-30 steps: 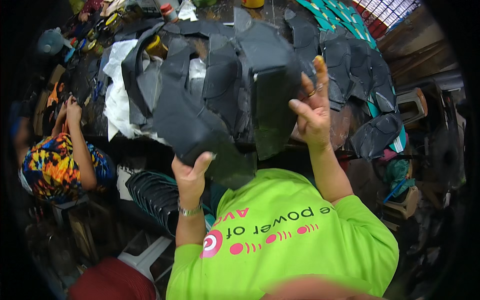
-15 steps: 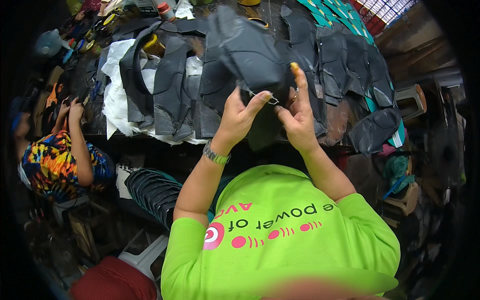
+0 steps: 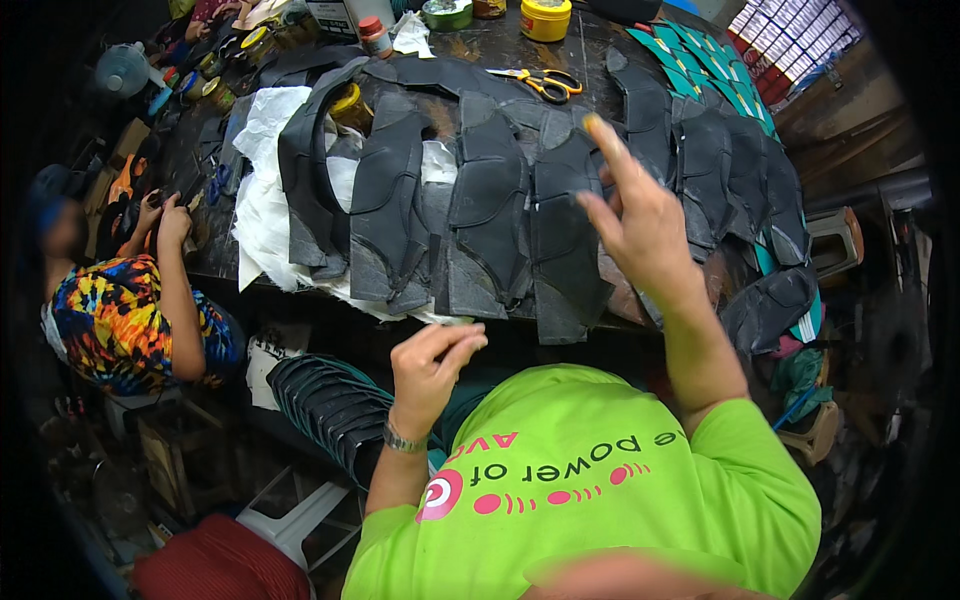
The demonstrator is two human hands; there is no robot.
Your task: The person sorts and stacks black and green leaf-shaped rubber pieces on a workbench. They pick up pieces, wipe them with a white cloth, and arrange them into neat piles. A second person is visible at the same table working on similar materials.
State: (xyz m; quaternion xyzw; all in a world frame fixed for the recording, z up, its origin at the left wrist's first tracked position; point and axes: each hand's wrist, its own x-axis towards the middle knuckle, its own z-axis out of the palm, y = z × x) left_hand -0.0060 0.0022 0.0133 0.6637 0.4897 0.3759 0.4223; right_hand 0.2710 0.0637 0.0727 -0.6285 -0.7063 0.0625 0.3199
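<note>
Black padded shoe uppers (image 3: 485,205) lie in a row across the table, overlapping in places. My right hand (image 3: 645,230) hangs over one black upper (image 3: 567,250), holding nothing. Its index finger is stretched out, the thumb stands apart, and a yellow-orange smear coats the fingertip. Lower and to the left, my left hand (image 3: 428,372) is just off the table's front edge. Thumb and fingers there are pinched together; anything between them is too small to make out. A metal-band watch (image 3: 403,438) is on that wrist.
Orange-handled scissors (image 3: 548,84), a yellow tub (image 3: 545,18) and a red-capped bottle (image 3: 375,38) are farther back. White paper (image 3: 262,190) lies under the left uppers. Teal pieces (image 3: 700,65) fill the far right. Another person (image 3: 125,325) works at left beside stacked dark pieces (image 3: 325,410).
The black upper that was raised between both hands is now down on the table. My left hand has drawn back toward the front edge, and my right hand has shifted right, apart from it.
</note>
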